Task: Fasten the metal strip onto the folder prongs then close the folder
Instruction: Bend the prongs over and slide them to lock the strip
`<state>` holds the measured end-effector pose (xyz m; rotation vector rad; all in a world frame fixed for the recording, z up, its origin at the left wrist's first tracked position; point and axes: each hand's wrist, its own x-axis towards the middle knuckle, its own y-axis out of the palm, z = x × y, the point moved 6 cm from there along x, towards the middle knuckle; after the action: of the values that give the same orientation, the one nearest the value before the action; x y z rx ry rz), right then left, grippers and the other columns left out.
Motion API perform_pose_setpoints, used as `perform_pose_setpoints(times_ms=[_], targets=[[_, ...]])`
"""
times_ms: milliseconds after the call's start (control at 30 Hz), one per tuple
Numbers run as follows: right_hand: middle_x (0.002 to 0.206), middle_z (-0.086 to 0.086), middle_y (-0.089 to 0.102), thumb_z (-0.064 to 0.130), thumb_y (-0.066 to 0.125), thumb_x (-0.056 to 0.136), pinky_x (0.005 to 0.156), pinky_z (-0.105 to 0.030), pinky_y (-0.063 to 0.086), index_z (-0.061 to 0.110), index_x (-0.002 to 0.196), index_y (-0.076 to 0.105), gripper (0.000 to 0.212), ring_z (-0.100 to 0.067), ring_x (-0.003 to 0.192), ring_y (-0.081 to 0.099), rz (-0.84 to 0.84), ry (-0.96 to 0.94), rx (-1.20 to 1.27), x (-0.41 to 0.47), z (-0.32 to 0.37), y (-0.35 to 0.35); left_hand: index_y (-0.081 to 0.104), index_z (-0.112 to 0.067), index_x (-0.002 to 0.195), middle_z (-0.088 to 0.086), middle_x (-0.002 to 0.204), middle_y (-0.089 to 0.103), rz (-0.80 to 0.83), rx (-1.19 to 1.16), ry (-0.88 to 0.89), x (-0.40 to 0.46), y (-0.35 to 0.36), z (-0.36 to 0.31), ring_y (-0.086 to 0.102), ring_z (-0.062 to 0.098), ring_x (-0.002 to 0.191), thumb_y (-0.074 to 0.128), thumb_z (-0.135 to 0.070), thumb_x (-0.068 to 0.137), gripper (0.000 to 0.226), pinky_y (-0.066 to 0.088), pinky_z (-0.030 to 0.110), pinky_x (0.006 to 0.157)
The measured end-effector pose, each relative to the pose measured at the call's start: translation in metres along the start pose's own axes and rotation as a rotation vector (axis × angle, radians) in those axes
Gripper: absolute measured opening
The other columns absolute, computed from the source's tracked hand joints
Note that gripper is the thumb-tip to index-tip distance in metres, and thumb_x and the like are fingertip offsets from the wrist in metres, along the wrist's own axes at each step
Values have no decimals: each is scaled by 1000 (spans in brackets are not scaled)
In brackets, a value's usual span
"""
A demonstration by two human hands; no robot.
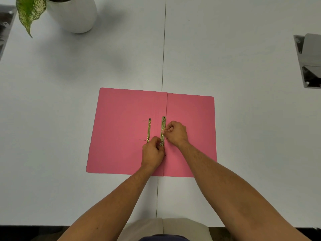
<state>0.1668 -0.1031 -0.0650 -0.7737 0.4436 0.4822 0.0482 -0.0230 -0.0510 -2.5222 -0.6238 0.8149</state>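
A pink folder [121, 136] lies open and flat on the white table. A gold metal strip [163, 126] lies lengthwise along the folder's centre fold. My right hand [175, 133] pinches the strip's middle from the right. My left hand [152, 152] grips the strip's near end, hiding that end. To the left of the strip a thinner gold prong piece [148, 130] sits on the left flap, with two thin prongs sticking out leftward.
A white plant pot [74, 14] with a green speckled leaf [29, 13] stands at the far left. A shiny metal fitting [309, 61] is at the right edge. A seam [163, 49] runs down the table's middle.
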Motion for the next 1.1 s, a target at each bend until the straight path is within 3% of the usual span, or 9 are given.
perform_pose_setpoints(times_ms=[333, 867, 1100], targets=[[74, -16, 72, 7, 75, 79, 71, -38, 61, 11, 77, 64, 13, -29, 71, 70, 5, 1, 12, 0, -1, 1, 65, -10, 92, 12, 70, 70, 9, -1, 36, -4, 4, 0, 65, 29, 66, 50, -1, 79, 21, 56, 44, 67], [73, -14, 73, 8, 76, 79, 70, -37, 62, 14, 75, 62, 16, -28, 71, 71, -3, -1, 11, -1, -1, 0, 67, -7, 100, 14, 76, 69, 15, 84, 113, -5, 4, -2, 61, 28, 72, 49, -1, 83, 25, 52, 42, 70], [73, -16, 73, 8, 76, 79, 71, -39, 62, 15, 73, 62, 17, -32, 73, 72, -9, 0, 14, -1, -1, 0, 70, -6, 100, 12, 89, 71, -23, 33, 80, -7, 3, 4, 63, 26, 82, 55, -3, 85, 22, 52, 35, 78]])
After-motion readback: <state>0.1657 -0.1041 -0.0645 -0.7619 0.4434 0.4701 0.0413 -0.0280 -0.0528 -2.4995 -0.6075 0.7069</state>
